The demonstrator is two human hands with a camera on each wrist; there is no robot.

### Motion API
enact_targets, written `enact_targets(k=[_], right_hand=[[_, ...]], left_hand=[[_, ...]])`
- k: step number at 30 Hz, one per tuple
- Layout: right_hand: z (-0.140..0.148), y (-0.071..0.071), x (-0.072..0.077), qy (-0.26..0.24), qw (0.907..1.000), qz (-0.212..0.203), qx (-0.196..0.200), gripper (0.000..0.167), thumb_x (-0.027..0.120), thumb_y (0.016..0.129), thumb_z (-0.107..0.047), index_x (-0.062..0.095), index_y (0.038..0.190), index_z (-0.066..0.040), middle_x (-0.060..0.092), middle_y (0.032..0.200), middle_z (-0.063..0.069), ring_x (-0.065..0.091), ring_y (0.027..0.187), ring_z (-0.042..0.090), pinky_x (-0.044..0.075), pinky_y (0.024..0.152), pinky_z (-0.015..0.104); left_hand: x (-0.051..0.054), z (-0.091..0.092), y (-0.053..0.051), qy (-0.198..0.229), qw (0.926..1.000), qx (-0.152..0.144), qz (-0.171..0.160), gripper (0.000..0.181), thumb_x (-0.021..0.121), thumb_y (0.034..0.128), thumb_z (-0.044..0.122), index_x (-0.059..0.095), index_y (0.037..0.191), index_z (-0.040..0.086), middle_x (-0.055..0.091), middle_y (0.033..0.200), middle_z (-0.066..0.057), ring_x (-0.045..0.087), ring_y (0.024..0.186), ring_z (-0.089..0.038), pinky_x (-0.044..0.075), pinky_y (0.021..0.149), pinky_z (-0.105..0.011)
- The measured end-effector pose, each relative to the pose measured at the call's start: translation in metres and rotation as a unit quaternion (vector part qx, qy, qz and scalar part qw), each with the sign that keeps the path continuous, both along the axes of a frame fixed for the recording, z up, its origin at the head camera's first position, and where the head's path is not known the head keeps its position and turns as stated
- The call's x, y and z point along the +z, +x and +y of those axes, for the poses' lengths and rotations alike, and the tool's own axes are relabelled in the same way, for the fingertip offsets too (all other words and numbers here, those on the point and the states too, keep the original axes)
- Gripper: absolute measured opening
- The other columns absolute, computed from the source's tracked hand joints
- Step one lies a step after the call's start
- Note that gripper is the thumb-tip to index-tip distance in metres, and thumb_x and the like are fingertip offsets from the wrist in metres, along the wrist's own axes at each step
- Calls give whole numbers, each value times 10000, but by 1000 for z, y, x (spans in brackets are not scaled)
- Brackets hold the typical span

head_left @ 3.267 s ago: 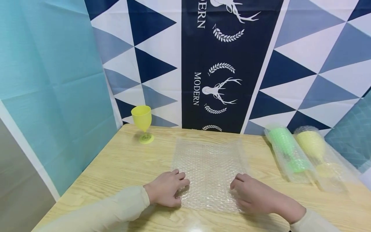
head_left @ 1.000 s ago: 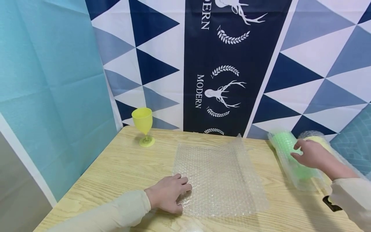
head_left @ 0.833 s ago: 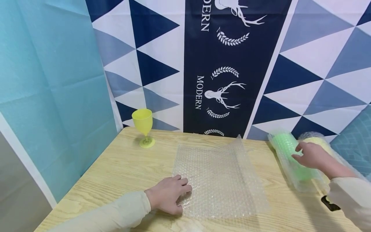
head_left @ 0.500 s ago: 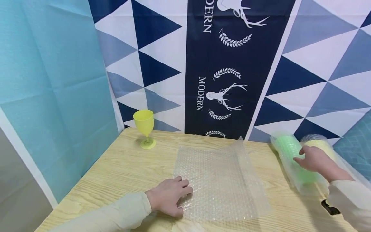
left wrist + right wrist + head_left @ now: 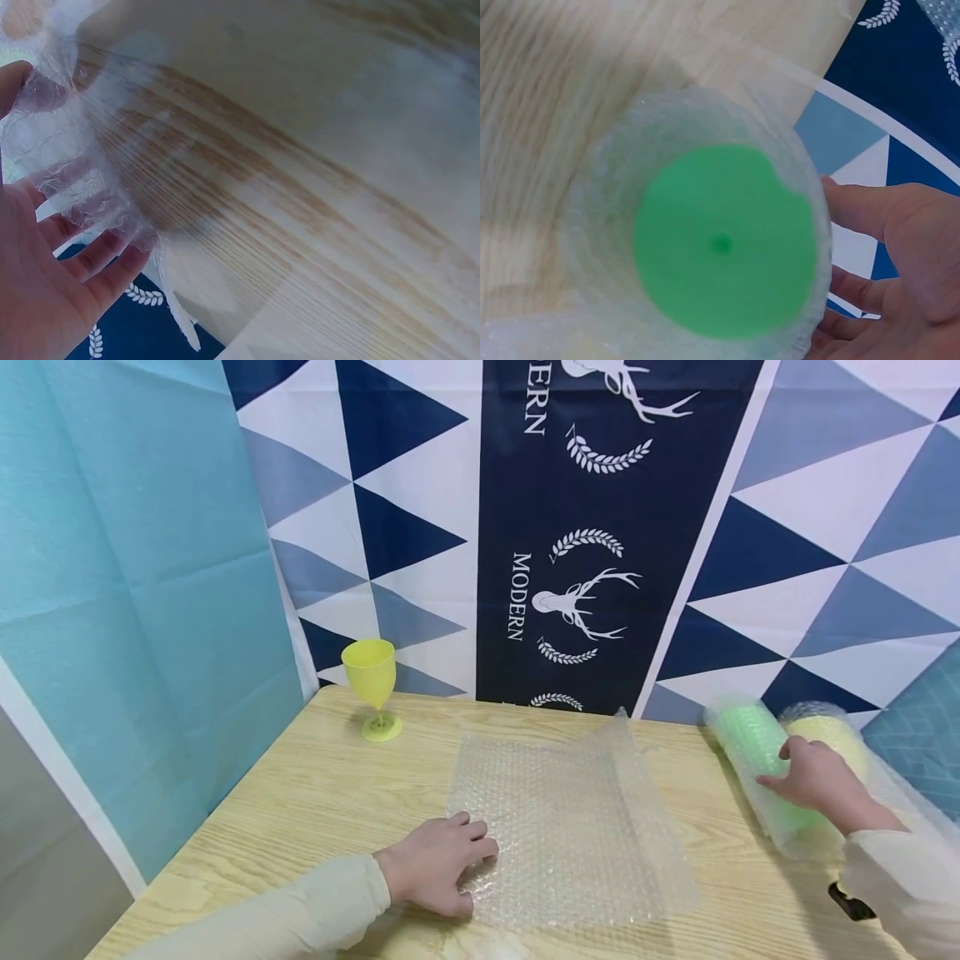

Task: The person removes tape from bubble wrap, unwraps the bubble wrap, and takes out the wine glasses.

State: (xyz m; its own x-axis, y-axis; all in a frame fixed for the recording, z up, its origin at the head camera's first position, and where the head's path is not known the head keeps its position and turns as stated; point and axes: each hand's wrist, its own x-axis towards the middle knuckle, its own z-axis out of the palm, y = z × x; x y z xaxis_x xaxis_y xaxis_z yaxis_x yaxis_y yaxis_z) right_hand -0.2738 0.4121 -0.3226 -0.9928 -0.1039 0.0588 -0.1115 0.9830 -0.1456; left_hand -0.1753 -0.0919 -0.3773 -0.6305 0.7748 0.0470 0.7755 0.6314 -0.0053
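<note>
On grained wood (image 5: 337,802) lies bubbled, translucent wrap (image 5: 562,835).

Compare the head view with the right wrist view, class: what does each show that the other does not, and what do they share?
Only the head view shows the left hand, the upright yellow goblet and the MODERN lettering.

Only the right wrist view shows the round end of the green goblet face-on, with a darker spot at its middle and bubble wrap ringed around it.

Both show the right hand at the wrapped green goblet, the wooden table and the patterned cloth.
</note>
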Motion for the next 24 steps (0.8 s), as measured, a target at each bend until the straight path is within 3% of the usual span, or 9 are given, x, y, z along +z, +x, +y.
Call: enact_targets(k=[8, 24], right_hand=[[-8, 5, -5, -72, 9992, 334, 190, 498, 721, 767, -183, 472, 976, 195, 550, 847, 351, 538, 779, 475, 462, 666, 531], [-31, 21, -10, 18, 9976, 566, 398, 432, 750, 729, -132, 517, 972, 139, 567, 867, 301, 565, 745, 409, 486, 639, 506]], left_hand=[[0, 1, 0, -28, 10000, -3, 76, 385, 684, 666, 388, 580, 1012, 254, 441, 816, 132, 347, 725, -32, 275, 567, -118], [-2, 0, 1, 64, 10000, 32, -31, 371, 682, 666, 378, 568, 994, 249, 425, 811, 126, 337, 717, -38, 274, 554, -126]])
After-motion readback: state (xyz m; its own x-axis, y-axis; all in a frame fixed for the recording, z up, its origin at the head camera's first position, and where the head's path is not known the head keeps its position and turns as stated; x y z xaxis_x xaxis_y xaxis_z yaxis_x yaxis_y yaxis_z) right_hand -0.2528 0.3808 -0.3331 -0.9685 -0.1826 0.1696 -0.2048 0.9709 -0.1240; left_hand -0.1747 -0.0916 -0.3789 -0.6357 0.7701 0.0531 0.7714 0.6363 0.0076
